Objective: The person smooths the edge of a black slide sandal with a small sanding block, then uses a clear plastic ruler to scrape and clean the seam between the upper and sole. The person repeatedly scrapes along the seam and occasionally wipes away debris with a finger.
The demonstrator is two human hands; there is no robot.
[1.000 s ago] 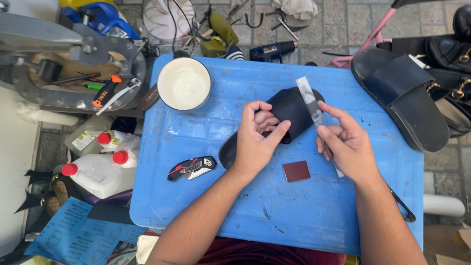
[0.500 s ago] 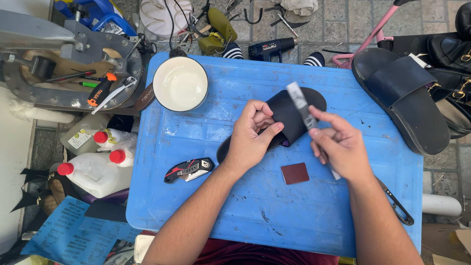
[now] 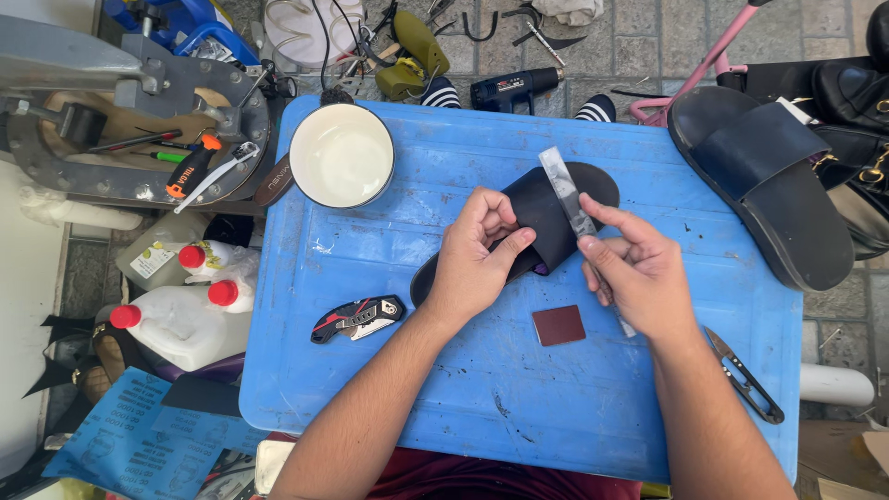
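Blade brought closer against strap of sandal

Far left, beside blue table (image 3: 519, 407): white jug (image 3: 176, 324) and small bottles with red caps (image 3: 208, 256), not touched; placed the same as one second ago. On the table near its left edge: black and red utility knife (image 3: 356, 318), lying alone, well apart from both hands; above it, white bowl (image 3: 341, 155), also unmoved.

Then left hand (image 3: 477, 264): closed on the strap of the black sandal (image 3: 537, 222), thumb on top, fingers curled under the strap edge; one second ago lay flatter over the strap, so now grips more firmly and lifts the edge a little. Sandal itself resting on the table in the middle, toe toward the far side, almost in the same place as before.

Just right of the strap: thin metal blade (image 3: 567, 194), pinched in the right hand (image 3: 639, 273) between thumb and forefinger, other fingers folded; compared with one second ago, shifted slightly to the left and now touching the strap edge, tip reaching over the sole. Judged from this: work on the strap edge in progress, with strap held steady and blade already in contact.

Below the right hand: small brown square patch (image 3: 558, 325), lying flat, untouched. Further right: black thread snips (image 3: 745, 375) near the table edge; at the far right corner, second dark sandal (image 3: 769, 176), lying partly over the edge.
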